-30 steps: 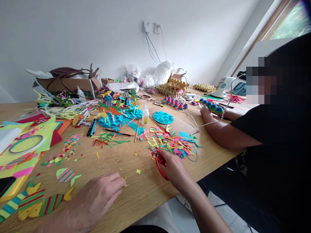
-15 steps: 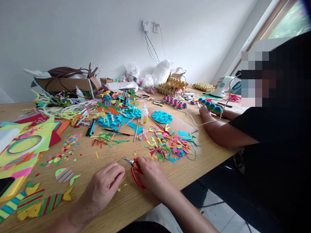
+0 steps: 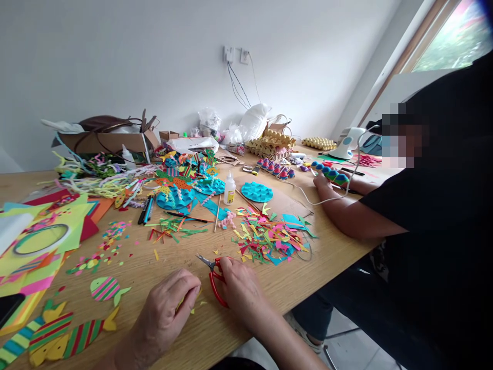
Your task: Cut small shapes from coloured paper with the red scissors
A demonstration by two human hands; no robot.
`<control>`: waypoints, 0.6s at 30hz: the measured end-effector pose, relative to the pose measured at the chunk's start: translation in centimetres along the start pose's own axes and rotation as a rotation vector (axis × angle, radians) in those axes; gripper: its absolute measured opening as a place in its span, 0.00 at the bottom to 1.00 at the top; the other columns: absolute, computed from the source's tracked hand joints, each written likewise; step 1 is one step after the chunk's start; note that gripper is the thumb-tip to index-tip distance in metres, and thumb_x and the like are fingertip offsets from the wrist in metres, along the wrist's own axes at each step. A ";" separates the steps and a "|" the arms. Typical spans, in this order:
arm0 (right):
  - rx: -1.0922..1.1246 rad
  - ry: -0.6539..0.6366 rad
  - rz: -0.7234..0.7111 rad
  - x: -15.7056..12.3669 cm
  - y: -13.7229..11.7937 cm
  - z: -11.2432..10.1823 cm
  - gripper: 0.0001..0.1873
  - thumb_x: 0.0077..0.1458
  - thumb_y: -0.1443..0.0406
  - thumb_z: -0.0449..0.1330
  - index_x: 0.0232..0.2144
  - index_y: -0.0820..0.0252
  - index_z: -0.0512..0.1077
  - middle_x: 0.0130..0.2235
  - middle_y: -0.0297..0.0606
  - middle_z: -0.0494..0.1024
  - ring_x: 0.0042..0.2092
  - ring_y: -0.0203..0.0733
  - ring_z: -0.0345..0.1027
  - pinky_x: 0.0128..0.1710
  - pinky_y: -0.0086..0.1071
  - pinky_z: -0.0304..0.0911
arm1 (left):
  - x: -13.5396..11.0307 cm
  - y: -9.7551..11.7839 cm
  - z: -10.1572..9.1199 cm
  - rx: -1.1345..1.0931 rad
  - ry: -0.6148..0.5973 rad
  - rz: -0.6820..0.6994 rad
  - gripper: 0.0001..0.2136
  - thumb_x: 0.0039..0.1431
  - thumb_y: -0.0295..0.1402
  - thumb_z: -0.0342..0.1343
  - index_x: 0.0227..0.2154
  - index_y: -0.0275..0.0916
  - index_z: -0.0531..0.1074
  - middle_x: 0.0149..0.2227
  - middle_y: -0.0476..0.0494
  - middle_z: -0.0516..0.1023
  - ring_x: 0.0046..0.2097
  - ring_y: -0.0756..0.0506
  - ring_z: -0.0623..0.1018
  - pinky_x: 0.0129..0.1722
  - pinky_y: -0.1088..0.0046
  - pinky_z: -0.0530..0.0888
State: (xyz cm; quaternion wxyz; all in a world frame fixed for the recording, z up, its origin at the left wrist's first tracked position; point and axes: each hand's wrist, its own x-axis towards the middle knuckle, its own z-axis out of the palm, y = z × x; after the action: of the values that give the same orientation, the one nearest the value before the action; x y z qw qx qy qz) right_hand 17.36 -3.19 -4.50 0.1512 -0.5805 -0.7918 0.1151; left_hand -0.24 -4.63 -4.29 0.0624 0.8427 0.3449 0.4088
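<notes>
My right hand (image 3: 241, 285) grips small scissors (image 3: 216, 288) by their red handles. The short metal blades point up and to the left over the table. My left hand (image 3: 165, 308) is closed in a pinch, a little left of the scissors. A bit of yellow paper (image 3: 180, 304) shows between its fingers; most of it is hidden by the hand. Tiny yellow scraps (image 3: 192, 311) lie on the wood just beside those fingers. To the left lie striped paper fish, among them a green and pink one (image 3: 105, 289) and a red and green one (image 3: 85, 331).
Coloured paper scraps (image 3: 269, 234) are heaped ahead on the right, near a glue bottle (image 3: 229, 190) and a blue egg-carton piece (image 3: 257, 192). Paper sheets (image 3: 75, 218) lie left. Across the right side, a co-worker's arm (image 3: 342, 216) rests on the table, holding a painted carton strip (image 3: 332, 174).
The view has tilted up slightly, so everything sits a little lower. The scissor blades look closer together than before. Both hands keep nearly the same place and grip.
</notes>
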 end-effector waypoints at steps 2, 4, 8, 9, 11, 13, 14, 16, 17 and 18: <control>0.042 0.019 0.014 0.1 0.2 -0.1 0.06 0.50 0.74 0.54 0.31 0.62 0.69 0.31 0.44 0.77 0.31 0.43 0.69 0.27 0.29 0.51 | 0.1 0.1 -0.1 -0.019 0.013 -0.039 0.09 0.57 0.20 0.47 0.31 0.40 0.68 0.26 0.48 0.74 0.29 0.50 0.75 0.31 0.80 0.70; 0.096 0.037 0.037 0.2 0.4 -0.5 0.05 0.50 0.73 0.54 0.28 0.61 0.68 0.27 0.40 0.76 0.27 0.39 0.66 0.25 0.27 0.49 | 0.2 0.2 -0.1 -0.060 0.011 -0.130 0.08 0.56 0.21 0.48 0.29 0.40 0.69 0.26 0.49 0.74 0.28 0.50 0.75 0.30 0.79 0.70; 0.235 0.076 0.056 0.3 0.2 -1.9 0.06 0.50 0.73 0.53 0.25 0.60 0.63 0.24 0.33 0.71 0.24 0.34 0.62 0.22 0.24 0.48 | 0.6 0.4 0.0 -0.258 -0.068 -0.504 0.06 0.55 0.29 0.50 0.25 0.39 0.70 0.21 0.50 0.72 0.25 0.49 0.73 0.25 0.78 0.69; 0.310 0.099 0.044 0.3 0.0 -2.2 0.06 0.49 0.73 0.53 0.24 0.59 0.62 0.23 0.32 0.70 0.25 0.34 0.61 0.22 0.23 0.49 | 0.8 0.5 0.0 -0.347 -0.093 -0.602 0.06 0.55 0.31 0.50 0.25 0.39 0.70 0.21 0.51 0.71 0.24 0.49 0.73 0.24 0.78 0.69; 0.476 0.164 0.004 0.3 -0.6 -2.4 0.06 0.48 0.72 0.54 0.22 0.58 0.60 0.22 0.30 0.67 0.25 0.34 0.61 0.22 0.23 0.51 | 1.2 0.8 0.0 -0.537 -0.130 -0.745 0.07 0.54 0.34 0.50 0.26 0.38 0.70 0.21 0.51 0.71 0.24 0.49 0.72 0.23 0.77 0.69; 0.585 0.238 -0.043 0.1 -1.3 -2.1 0.07 0.46 0.71 0.53 0.21 0.58 0.59 0.21 0.30 0.65 0.24 0.34 0.60 0.23 0.24 0.52 | 1.7 1.1 0.0 -0.676 -0.136 -0.814 0.08 0.54 0.37 0.51 0.28 0.37 0.70 0.22 0.51 0.70 0.24 0.49 0.71 0.22 0.77 0.69; 0.591 0.269 -0.070 0.1 -1.6 -1.8 0.06 0.46 0.71 0.52 0.21 0.58 0.59 0.21 0.30 0.66 0.24 0.35 0.60 0.24 0.24 0.53 | 1.9 1.2 -0.1 -0.719 -0.128 -0.835 0.09 0.53 0.38 0.52 0.28 0.37 0.70 0.22 0.51 0.70 0.24 0.50 0.70 0.22 0.77 0.68; 0.561 0.326 -0.136 0.1 -2.1 -1.1 0.05 0.45 0.72 0.51 0.23 0.58 0.60 0.23 0.32 0.67 0.25 0.35 0.60 0.25 0.25 0.54 | 2.1 1.3 -0.2 -0.766 -0.104 -0.856 0.10 0.53 0.39 0.53 0.26 0.37 0.70 0.21 0.52 0.68 0.24 0.51 0.68 0.22 0.78 0.67; 0.539 0.356 -0.170 0.1 -2.3 -0.8 0.05 0.44 0.73 0.51 0.23 0.58 0.60 0.23 0.33 0.68 0.25 0.36 0.60 0.25 0.25 0.54 | 2.1 1.3 -0.3 -0.774 -0.091 -0.861 0.10 0.53 0.40 0.54 0.25 0.37 0.69 0.21 0.53 0.67 0.24 0.51 0.68 0.22 0.78 0.67; 0.517 0.387 -0.203 0.1 -2.5 -0.5 0.06 0.44 0.73 0.50 0.24 0.58 0.60 0.24 0.33 0.68 0.25 0.36 0.60 0.25 0.25 0.54 | 2.2 1.3 -0.4 -0.776 -0.078 -0.865 0.11 0.53 0.40 0.54 0.25 0.37 0.69 0.21 0.53 0.67 0.23 0.51 0.67 0.22 0.79 0.66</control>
State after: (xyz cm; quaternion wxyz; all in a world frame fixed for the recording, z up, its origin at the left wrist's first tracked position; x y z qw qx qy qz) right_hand 15.35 -3.82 -3.12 0.4515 -0.4520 -0.7469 0.1842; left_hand 1.10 -4.34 -2.12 0.5405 0.5553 0.4802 0.4111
